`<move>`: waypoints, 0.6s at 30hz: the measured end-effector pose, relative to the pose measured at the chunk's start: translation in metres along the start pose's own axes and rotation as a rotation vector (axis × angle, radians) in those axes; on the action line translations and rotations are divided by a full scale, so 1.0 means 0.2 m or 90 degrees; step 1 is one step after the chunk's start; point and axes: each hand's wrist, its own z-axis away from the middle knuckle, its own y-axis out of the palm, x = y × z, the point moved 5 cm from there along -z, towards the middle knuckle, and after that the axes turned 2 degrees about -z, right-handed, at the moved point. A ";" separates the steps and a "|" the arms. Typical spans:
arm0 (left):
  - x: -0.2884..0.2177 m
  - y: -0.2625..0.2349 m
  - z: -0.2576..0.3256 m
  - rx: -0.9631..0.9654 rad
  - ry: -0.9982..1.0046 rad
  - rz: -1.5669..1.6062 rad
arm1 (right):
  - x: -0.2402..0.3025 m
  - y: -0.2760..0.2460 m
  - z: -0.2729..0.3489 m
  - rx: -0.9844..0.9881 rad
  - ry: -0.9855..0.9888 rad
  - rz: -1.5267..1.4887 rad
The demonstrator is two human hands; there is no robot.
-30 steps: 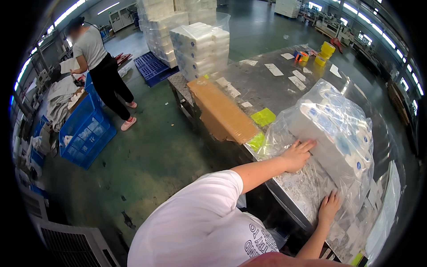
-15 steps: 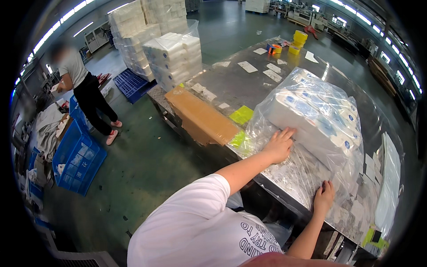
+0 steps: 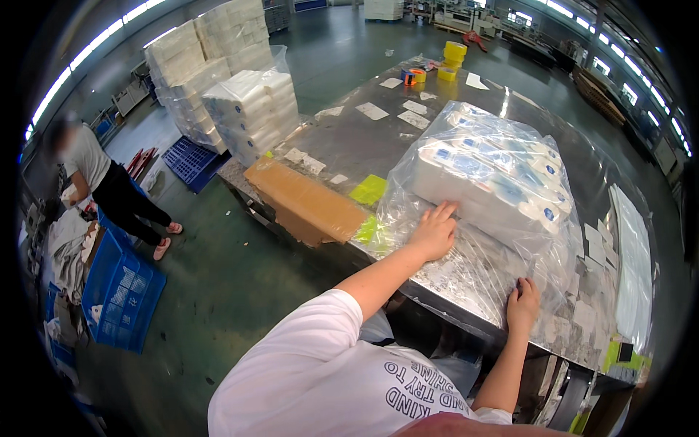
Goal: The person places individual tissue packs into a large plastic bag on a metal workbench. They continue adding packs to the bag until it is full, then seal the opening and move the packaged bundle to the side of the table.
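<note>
A clear plastic bag (image 3: 408, 191) lies on the metal table in front of me, with several white rolls in blue-marked wrapping (image 3: 495, 175) inside. The rolls look like toilet paper. My left hand (image 3: 435, 231) rests on the loose film by the near left side of the rolls, its fingers stretched out and slightly apart. Nearer the table's front edge, my right hand (image 3: 523, 302) touches the slack end of the bag. Its fingers point away from me, and a gap shows between thumb and forefinger.
A brown cardboard piece (image 3: 306, 200) covers the table's left edge. Yellow tape rolls (image 3: 451, 58) stand at the far end. White sheets (image 3: 632, 266) lie on the right. Wrapped stacks (image 3: 251, 109) stand beyond the left edge, and a person (image 3: 109, 175) bends near a blue crate (image 3: 125, 298).
My view has turned slightly, so the table and bag appear shifted left and up. Both hands stay at about the same places on the bag.
</note>
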 end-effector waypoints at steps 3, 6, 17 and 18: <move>0.01 0.01 0.00 -0.035 0.008 0.002 | 0.01 -0.01 -0.01 0.022 0.018 -0.019; 0.00 0.00 0.01 -0.046 0.013 0.003 | 0.01 -0.02 -0.01 0.016 0.019 -0.021; 0.00 0.01 -0.02 -0.035 0.020 -0.031 | 0.00 -0.01 -0.01 0.004 0.022 -0.017; 0.01 0.01 -0.02 -0.044 0.017 -0.020 | -0.02 0.01 -0.01 -0.004 0.004 -0.024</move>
